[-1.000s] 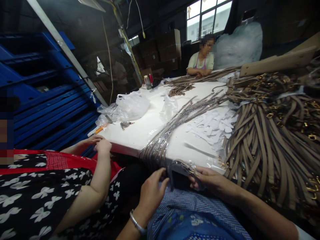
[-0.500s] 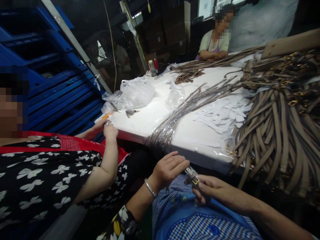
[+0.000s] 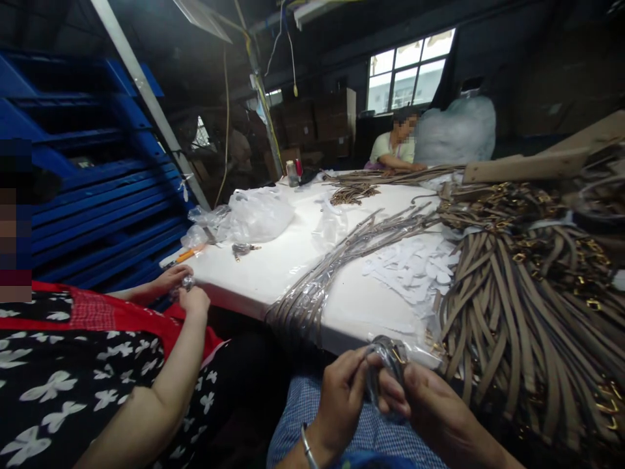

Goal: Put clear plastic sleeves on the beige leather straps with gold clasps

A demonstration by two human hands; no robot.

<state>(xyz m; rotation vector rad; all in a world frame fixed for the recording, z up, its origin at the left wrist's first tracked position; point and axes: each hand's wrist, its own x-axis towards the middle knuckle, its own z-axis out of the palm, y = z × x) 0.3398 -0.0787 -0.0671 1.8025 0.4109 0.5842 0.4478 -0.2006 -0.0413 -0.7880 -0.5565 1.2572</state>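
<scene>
Over my lap, a coiled brown strap (image 3: 383,348) with clear plastic about it and a gold-coloured buckle stands between my two hands. My left hand (image 3: 342,387), with a silver bangle at its wrist, is closed, thumb and fingers pinching the coil's left side. On the other side, my right hand (image 3: 432,400) wraps its fingers round the coil near the buckle. Some of the strap is hidden behind my fingers. Beyond my hands, a bundle of plastic-wrapped straps (image 3: 312,296) lies across the white table (image 3: 239,283) and hangs over its front edge.
A large heap of brown straps (image 3: 488,293) with gold buckles covers the right side. White paper pieces (image 3: 415,267) lie beside it. Clear plastic bags (image 3: 258,215) and an orange-handled tool (image 3: 190,253) are at the left. A co-worker (image 3: 146,378) sits close on my left; another person (image 3: 398,146) is across the table.
My left hand has come down and closed on the strap, which now shows as a coil. My view has tilted up. The left co-worker's hands hold something small in both frames.
</scene>
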